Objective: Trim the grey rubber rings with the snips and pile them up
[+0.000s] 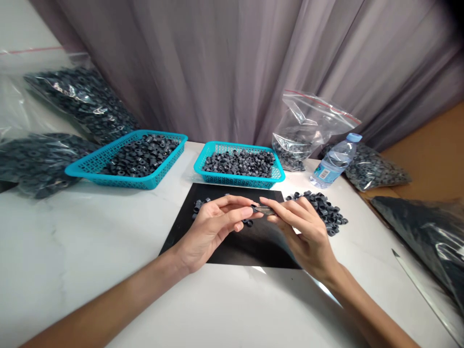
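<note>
My left hand (213, 224) and my right hand (304, 227) meet above a black mat (224, 246) on the white table. The right hand pinches a small grey metal tool (264, 210) whose tip points left. The left hand's thumb and fingers close around that tip, apparently on a small dark ring that I can barely see. A few loose dark rings (198, 205) lie on the mat behind the left hand. To the right of the mat, by the right hand, lies a pile of dark rings (324, 208).
Two turquoise baskets (90, 166) (203, 162) full of dark rings stand behind the mat. Clear bags of rings (300, 135) (79, 101) lie at the back and left. A water bottle (335, 162) stands at right, before brown cardboard (427, 145). A grey curtain hangs behind.
</note>
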The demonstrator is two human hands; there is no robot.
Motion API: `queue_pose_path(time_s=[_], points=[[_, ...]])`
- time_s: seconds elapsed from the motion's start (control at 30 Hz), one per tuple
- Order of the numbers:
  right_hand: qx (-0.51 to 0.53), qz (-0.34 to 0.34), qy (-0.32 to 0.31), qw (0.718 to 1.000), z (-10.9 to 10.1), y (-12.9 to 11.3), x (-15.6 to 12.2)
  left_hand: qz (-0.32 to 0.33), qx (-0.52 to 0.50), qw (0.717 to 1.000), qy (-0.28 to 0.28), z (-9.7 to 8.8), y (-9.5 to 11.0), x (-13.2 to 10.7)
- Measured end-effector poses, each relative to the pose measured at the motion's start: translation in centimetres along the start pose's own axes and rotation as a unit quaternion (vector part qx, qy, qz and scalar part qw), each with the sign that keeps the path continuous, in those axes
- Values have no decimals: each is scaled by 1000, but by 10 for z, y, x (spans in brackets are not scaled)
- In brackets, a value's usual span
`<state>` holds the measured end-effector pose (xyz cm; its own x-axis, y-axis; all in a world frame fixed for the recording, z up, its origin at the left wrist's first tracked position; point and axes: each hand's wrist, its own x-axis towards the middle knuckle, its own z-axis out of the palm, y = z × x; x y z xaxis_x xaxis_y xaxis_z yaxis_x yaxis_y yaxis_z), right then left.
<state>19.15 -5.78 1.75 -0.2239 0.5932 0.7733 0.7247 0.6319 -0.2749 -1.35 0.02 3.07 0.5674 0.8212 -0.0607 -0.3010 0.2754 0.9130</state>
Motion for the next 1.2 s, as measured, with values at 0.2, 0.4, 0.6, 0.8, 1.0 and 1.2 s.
queue_pose_path(time_s=[0.2,0.4,0.6,0.8,1.0,1.2], points=[[0,-3,1,1000,0,1,-1,-7,-11,1000,7,3,2,-1],[-7,-7,1,1000,0,0,-2,-9,-6,1000,13,3,3,-1],[-8,-8,7,1000,0,-1,-1,-8,0,1000,20,3,2,-2],[-8,-4,14,1000,-1,0,-1,-6,-9,1000,12,3,2,-1],[-15,-5,3,1000,-2,-1,0,-5,-17,1000,13,2,2,-1],[-8,-4,-1,1000,-2,-1,1,-7,-7,1000,17,2,1,0]])
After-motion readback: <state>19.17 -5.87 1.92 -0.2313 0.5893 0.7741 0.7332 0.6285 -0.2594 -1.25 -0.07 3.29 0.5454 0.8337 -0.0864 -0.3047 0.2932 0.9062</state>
